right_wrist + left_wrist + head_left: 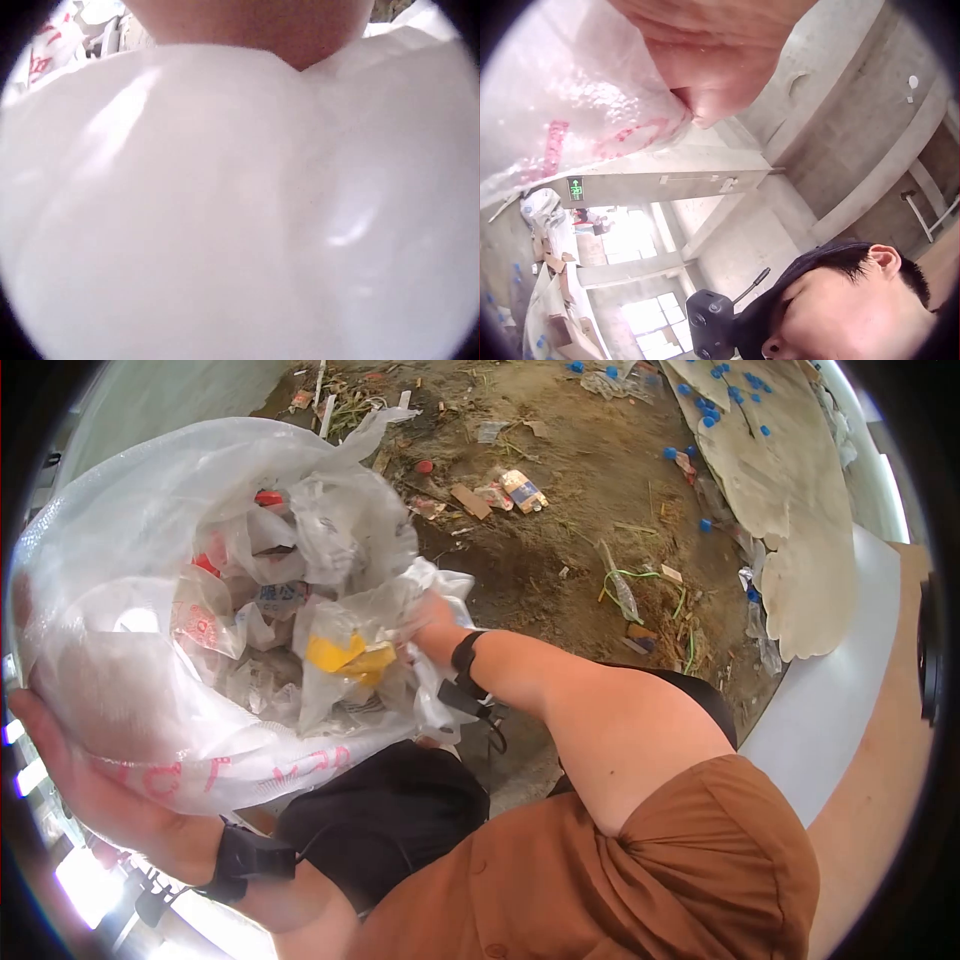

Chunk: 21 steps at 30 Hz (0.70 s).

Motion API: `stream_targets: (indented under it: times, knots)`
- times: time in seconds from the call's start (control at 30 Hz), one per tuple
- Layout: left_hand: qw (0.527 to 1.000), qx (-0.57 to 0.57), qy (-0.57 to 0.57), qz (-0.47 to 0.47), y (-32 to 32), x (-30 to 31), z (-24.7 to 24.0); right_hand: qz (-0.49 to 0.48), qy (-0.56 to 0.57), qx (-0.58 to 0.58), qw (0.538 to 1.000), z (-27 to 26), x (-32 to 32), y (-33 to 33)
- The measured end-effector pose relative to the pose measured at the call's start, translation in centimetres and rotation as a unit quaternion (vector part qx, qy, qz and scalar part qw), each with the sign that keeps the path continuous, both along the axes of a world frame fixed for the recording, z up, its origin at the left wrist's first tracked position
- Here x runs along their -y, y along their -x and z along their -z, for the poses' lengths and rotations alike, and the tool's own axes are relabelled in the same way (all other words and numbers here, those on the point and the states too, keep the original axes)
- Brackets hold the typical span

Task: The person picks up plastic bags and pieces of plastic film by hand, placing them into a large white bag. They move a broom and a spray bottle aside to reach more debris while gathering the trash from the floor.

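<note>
A large translucent white plastic bag with red print fills the left of the head view, its mouth facing up. Inside lie crumpled clear plastic scraps, among them a yellow-marked piece and several red bits. My left hand grips the bag from outside at its lower left; in the left wrist view the curled hand meets the printed plastic. At the right rim my right hand grips bunched white plastic, its fingers partly hidden. White sheeting covers most of the right wrist view.
Dirt ground beyond the bag carries scattered litter, including a crushed packet and blue caps. A pale torn sheet lies along the right side. My dark-clad knee is below the bag.
</note>
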State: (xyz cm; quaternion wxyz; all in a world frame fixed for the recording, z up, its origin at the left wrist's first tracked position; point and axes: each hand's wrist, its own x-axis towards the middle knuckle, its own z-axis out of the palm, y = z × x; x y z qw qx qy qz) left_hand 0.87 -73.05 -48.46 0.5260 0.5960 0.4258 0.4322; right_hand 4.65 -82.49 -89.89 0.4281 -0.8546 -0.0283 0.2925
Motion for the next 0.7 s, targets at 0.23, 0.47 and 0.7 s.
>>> stream_targets:
  times: [0.23, 0.47, 0.7]
  knots:
    - [0.996, 0.026, 0.017, 0.082, 0.3, 0.0, -0.1, -0.369, -0.059, 0.256, 0.892, -0.9, -0.4, 0.6]
    - [0.991, 0.055, 0.032, 0.118, -0.1, 1.0, -0.5, -0.335, 0.132, 0.231, 0.904, 2.0, 0.6, -0.3]
    - [0.993, 0.052, 0.026, 0.104, -1.1, 0.7, 0.2, -0.305, 0.129, 0.225, 0.917, 3.5, 0.3, -1.9]
